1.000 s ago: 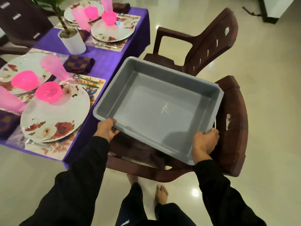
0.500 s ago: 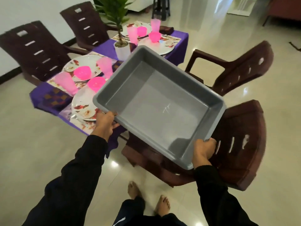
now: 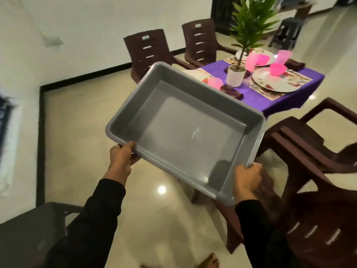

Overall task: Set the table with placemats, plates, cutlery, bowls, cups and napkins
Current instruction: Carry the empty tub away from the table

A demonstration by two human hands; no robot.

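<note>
Left hand (image 3: 122,159) curled round the near-left corner of a grey tub (image 3: 185,132), thumb over the rim and fingers tucked underneath. Right hand (image 3: 248,180) gripping the near-right corner of the same tub in like fashion, knuckles up, black sleeves (image 3: 92,225) trailing back from both wrists. Tub held clear of the floor, nothing inside, only a faint scratch mark on its base. Rectangular, with the long axis running from the near edge away and up towards the far left, the far short end aimed at the two brown chairs (image 3: 152,53) by the white wall; whole tub tilted, its far end raised. Beyond its far-right edge, a tabletop (image 3: 270,101) under a purple cloth, partly hidden by the tub. On that tabletop, a floral plate (image 3: 270,82) on a patterned placemat (image 3: 297,80), a pink bowl (image 3: 277,69) sitting on the plate, a pink cup (image 3: 283,57) behind it, another pink bowl (image 3: 215,82) near the tub's rim, and a dark folded napkin (image 3: 231,91) just beside that. White pot with a green plant (image 3: 236,75) standing mid-table. More brown chairs (image 3: 313,151) to the right, near the right hand, over a glossy tiled floor (image 3: 81,117).
</note>
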